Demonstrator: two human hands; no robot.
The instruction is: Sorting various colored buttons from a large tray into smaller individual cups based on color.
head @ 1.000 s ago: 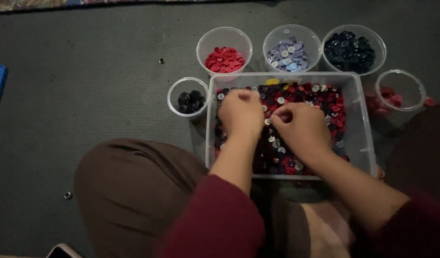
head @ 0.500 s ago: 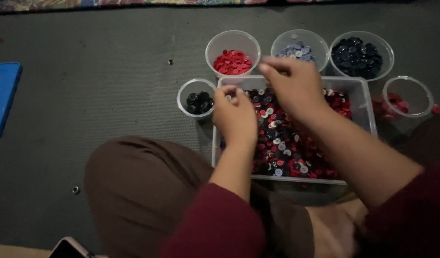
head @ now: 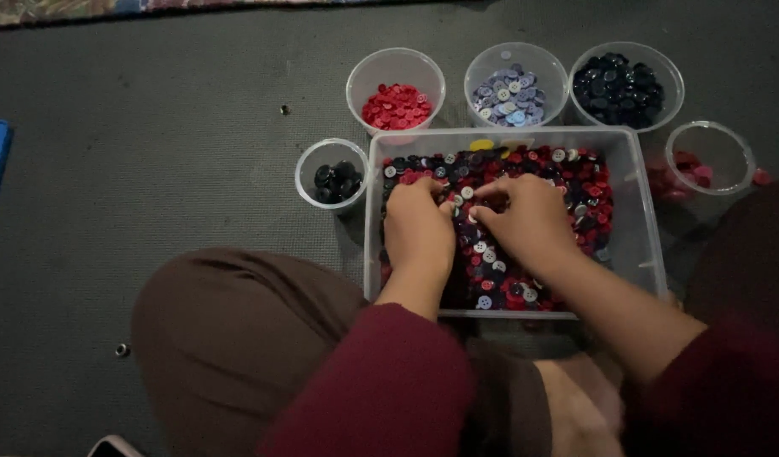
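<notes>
Here, maroon sleeves lead forward to a left hand [head: 419, 228] and right hand [head: 529, 222], both knuckles-up with fingers curled down into the mixed red, dark and white buttons [head: 567, 182] filling a clear rectangular plastic tub [head: 643, 245]; whether either pinches a button cannot be told. Beyond stand round clear cups of red buttons [head: 395, 106], pale lilac buttons [head: 512, 95] and navy buttons [head: 618, 85].
</notes>
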